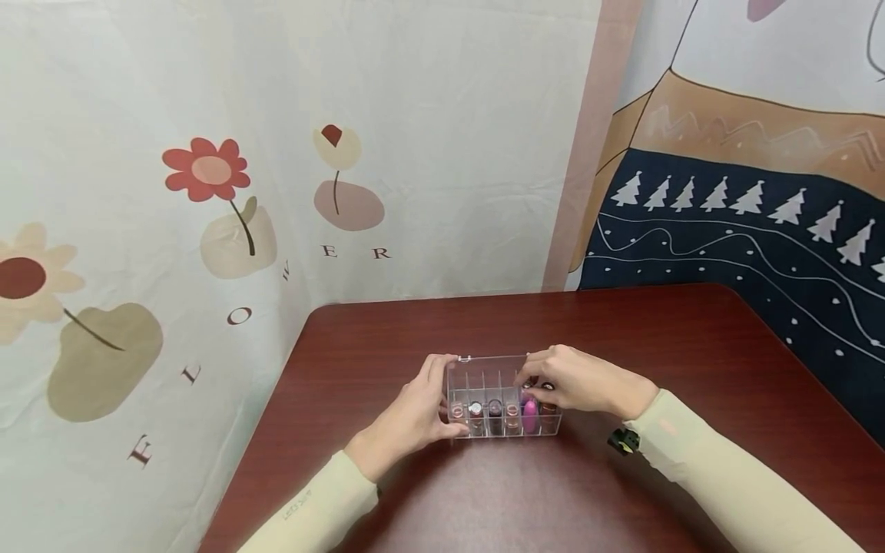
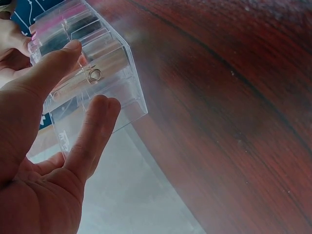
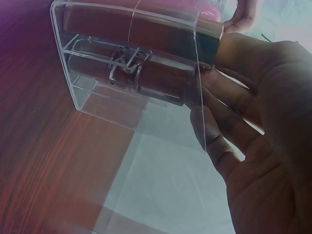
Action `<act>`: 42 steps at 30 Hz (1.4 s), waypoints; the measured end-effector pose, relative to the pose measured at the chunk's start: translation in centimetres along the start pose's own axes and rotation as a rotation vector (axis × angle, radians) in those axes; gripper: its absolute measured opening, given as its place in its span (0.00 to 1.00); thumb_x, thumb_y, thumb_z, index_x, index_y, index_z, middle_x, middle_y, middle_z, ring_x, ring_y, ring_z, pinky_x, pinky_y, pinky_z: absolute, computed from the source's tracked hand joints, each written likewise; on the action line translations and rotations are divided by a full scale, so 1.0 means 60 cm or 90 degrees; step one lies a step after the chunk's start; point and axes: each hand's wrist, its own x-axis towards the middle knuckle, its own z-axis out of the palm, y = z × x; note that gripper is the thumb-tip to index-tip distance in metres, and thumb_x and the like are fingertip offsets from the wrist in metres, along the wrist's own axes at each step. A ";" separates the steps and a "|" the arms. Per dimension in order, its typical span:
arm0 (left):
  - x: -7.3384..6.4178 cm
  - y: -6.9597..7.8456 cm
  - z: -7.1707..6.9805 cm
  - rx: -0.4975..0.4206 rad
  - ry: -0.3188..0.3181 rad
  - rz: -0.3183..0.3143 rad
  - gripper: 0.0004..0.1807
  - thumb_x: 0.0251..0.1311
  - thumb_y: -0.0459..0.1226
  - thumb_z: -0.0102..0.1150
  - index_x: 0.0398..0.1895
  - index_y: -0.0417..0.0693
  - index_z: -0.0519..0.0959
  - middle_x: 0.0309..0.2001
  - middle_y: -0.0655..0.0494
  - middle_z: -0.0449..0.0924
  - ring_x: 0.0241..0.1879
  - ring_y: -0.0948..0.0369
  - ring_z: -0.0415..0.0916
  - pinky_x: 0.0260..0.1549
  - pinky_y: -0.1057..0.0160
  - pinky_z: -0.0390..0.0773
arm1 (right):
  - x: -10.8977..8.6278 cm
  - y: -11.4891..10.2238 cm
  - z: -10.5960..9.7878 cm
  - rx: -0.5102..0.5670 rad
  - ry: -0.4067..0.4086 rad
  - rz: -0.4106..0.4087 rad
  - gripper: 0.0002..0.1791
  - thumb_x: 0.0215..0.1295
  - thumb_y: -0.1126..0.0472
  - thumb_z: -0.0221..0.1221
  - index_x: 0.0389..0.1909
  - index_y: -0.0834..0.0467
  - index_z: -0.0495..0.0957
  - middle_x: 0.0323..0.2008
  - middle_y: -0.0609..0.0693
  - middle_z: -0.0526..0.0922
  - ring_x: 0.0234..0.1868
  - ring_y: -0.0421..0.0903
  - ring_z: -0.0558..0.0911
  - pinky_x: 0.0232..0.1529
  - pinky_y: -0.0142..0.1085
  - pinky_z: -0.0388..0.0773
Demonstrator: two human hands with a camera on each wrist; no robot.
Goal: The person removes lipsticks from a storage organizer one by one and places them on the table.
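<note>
A clear plastic organizer [image 1: 501, 435] with small compartments stands on the table, holding several upright cosmetic tubes. One front tube is bright pink [image 1: 529, 415]; a beige one [image 2: 109, 64] shows in the left wrist view. My left hand [image 1: 417, 403] grips the organizer's left end, thumb at the front and fingers round the side and back. At the right end, my right hand [image 1: 581, 382] reaches over the back row. Its fingers pinch the end of a dark red lip gloss tube [image 3: 163, 78] there. A brown tube with a gold-rimmed cap [image 3: 165, 29] sits beside it in front.
The reddish-brown wooden table [image 1: 387, 338] extends round the organizer. A light fabric backdrop [image 1: 449, 153] with printed flowers hangs behind, and a dark blue printed cloth [image 1: 691, 253] hangs at the right. A black device [image 1: 624, 440] is at my right wrist.
</note>
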 end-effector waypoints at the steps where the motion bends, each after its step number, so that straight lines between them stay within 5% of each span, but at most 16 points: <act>1: 0.000 0.000 0.000 0.000 -0.001 -0.001 0.60 0.52 0.32 0.95 0.83 0.34 0.63 0.75 0.38 0.72 0.36 0.66 0.89 0.41 0.70 0.93 | -0.001 0.000 0.000 0.001 0.001 -0.001 0.10 0.74 0.68 0.77 0.53 0.56 0.95 0.46 0.47 0.96 0.41 0.32 0.91 0.44 0.29 0.95; 16: -0.001 -0.002 0.002 0.014 0.008 -0.007 0.61 0.50 0.34 0.96 0.83 0.37 0.64 0.75 0.39 0.73 0.36 0.66 0.89 0.40 0.70 0.92 | -0.004 -0.002 -0.020 -0.012 0.045 -0.011 0.11 0.74 0.67 0.77 0.53 0.55 0.95 0.46 0.45 0.96 0.37 0.29 0.85 0.41 0.28 0.91; 25: -0.001 -0.001 0.002 0.019 0.008 -0.007 0.61 0.50 0.34 0.97 0.83 0.36 0.64 0.75 0.39 0.73 0.35 0.66 0.89 0.41 0.70 0.93 | -0.005 -0.005 -0.041 -0.053 0.081 -0.018 0.12 0.72 0.65 0.79 0.54 0.54 0.95 0.47 0.44 0.96 0.31 0.39 0.85 0.44 0.36 0.89; 42: 0.001 -0.001 0.002 0.024 0.006 0.000 0.61 0.50 0.34 0.97 0.82 0.35 0.64 0.74 0.39 0.73 0.35 0.66 0.89 0.41 0.70 0.93 | -0.015 0.001 -0.097 -0.065 0.143 -0.001 0.16 0.68 0.67 0.82 0.54 0.55 0.94 0.51 0.47 0.97 0.50 0.43 0.96 0.54 0.45 0.98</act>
